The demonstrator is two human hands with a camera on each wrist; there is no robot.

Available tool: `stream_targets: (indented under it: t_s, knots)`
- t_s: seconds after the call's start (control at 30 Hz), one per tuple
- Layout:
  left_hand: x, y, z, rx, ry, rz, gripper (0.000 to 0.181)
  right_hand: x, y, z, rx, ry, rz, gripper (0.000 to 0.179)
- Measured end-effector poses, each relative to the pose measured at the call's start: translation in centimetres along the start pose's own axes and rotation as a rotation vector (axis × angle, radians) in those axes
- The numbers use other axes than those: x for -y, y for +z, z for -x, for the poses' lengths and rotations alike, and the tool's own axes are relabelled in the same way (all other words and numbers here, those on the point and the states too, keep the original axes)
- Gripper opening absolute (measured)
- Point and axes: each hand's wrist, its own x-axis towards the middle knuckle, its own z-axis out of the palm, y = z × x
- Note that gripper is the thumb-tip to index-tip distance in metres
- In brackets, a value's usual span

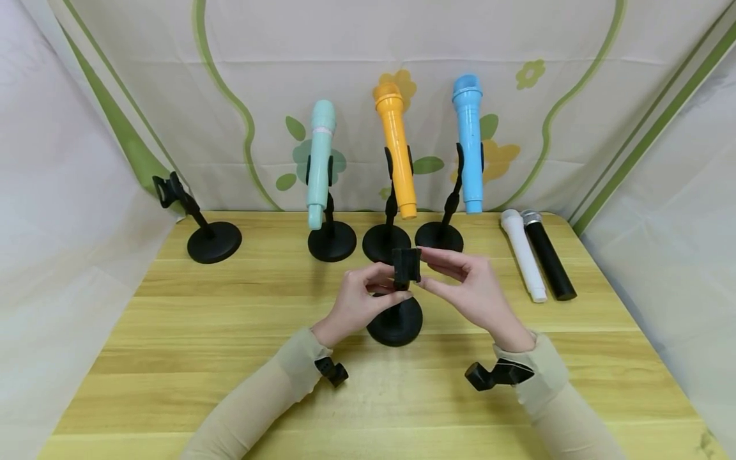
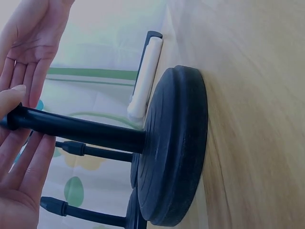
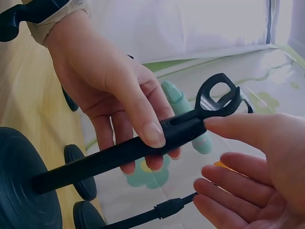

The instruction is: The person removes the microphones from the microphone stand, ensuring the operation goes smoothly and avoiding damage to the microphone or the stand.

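Observation:
My left hand (image 1: 359, 297) holds the upright of a black microphone stand (image 1: 397, 324), thumb on one side and fingers behind, just below its clip (image 1: 407, 265). The round base (image 2: 174, 148) rests on the table. In the right wrist view, the clip's ring (image 3: 219, 95) tilts off the top of the pole. My right hand (image 1: 474, 287) is beside the clip; its thumb touches the joint under the ring, while the other fingers extend apart from the stand. Behind stand a mint microphone (image 1: 320, 166), an orange microphone (image 1: 395, 147) and a blue microphone (image 1: 470, 144), each in a stand.
A black stand (image 1: 213, 241) with a bare clip is at the table's back left. A white microphone (image 1: 523, 255) and a black microphone (image 1: 549, 255) lie side by side at the back right. Patterned cloth (image 1: 402, 38) hangs behind the wooden table (image 1: 230, 358).

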Motion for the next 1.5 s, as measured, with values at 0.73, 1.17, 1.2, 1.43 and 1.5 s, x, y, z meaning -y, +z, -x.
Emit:
stream_targets:
  t_s: [0.73,1.17,1.2,1.43,1.5]
  knots:
    - [-0.3,-3.8,1.2,-0.175,0.001,-0.098,0.023,-0.4,0.9,0.4,0.026,0.075,-0.053,0.047]
    - [-1.1,-10.3,2.7,-0.397,-0.053,-0.294,0.024,-1.5,1.7,-0.4,0.037,0.091,-0.083,0.047]
    - [-1.1,-10.7,2.6,-0.411,-0.05,-0.308,0.022,-1.5,1.8,-0.5,0.037,0.094,-0.088,0.047]
    - [-1.0,-13.6,2.1,-0.482,0.006,-0.368,0.02,-2.2,2.7,-1.2,0.041,0.102,-0.105,0.046]
    - [-0.7,-14.4,1.8,-0.503,0.015,-0.401,0.021,-2.3,3.0,-1.4,0.047,0.103,-0.105,0.047]
